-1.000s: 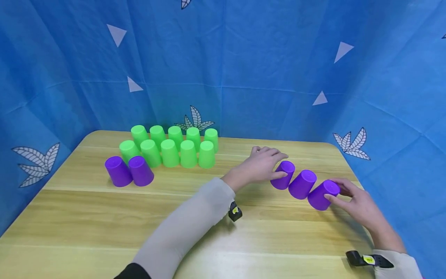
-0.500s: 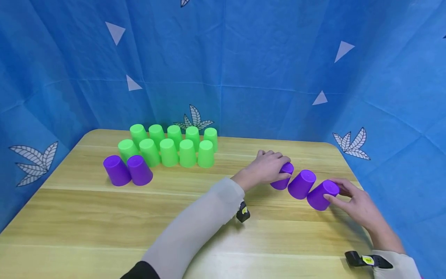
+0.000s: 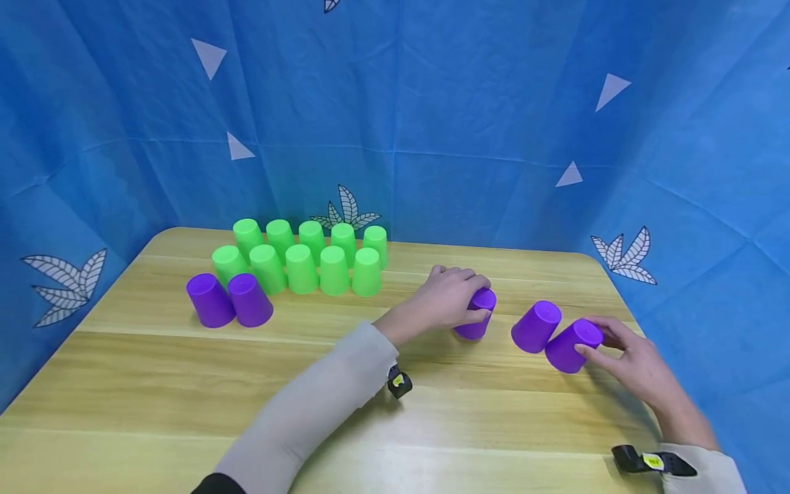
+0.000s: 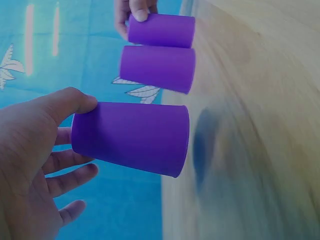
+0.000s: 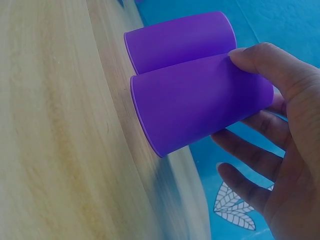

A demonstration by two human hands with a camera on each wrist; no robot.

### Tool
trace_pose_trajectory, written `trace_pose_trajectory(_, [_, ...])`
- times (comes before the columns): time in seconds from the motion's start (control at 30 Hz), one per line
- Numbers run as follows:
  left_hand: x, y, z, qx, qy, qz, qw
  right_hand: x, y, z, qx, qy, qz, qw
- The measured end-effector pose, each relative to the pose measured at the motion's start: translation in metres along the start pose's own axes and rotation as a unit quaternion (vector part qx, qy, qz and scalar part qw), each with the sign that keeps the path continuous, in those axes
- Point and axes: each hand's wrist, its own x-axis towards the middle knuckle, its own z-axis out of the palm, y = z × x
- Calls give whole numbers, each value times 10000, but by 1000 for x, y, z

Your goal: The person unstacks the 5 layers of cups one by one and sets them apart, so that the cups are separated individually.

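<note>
Gripped near its closed end by my left hand (image 3: 449,298), an upside-down purple cup (image 4: 130,137) hangs just above the table, with a dark shadow beneath its rim in the left wrist view. To its right a second purple cup (image 3: 535,327) stands upside down on the wood. My right hand (image 3: 632,360) holds a third purple cup (image 5: 200,102), thumb on one side and fingers on the other, right beside that middle cup. Far to the left, a pair of purple cups, one of them nearer the green ones (image 3: 249,300), stands side by side.
Two rows of upside-down green cups (image 3: 334,271) line the table's back left, behind the purple pair. The wooden table (image 3: 185,391) has rounded far corners. A blue patterned cloth (image 3: 469,123) hangs behind and along both sides.
My left hand has closed around the leftmost cup of the right-hand purple group and carried it left, opening a gap to the middle cup. My right hand and its cup stay put.
</note>
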Motion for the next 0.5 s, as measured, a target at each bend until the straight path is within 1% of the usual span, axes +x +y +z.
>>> trace_pose_trajectory(0.1, [-13,-8,-9,-12,47,-30,10000,0,-1,-1,26,-25,16,10000])
trace_pose_trajectory(0.27, [-38,-24,-24,-82,150,-53,9998,-1,-2,0,73,44,-25,10000])
trace_pose_trajectory(0.43, [-60,-42,-33,-74,194,-123,9997,-1,-5,-1,70,26,4,10000])
trace_pose_trajectory(0.5, [-69,-49,-35,-40,219,-202,9995,-1,-5,-1,63,10,3,10000])
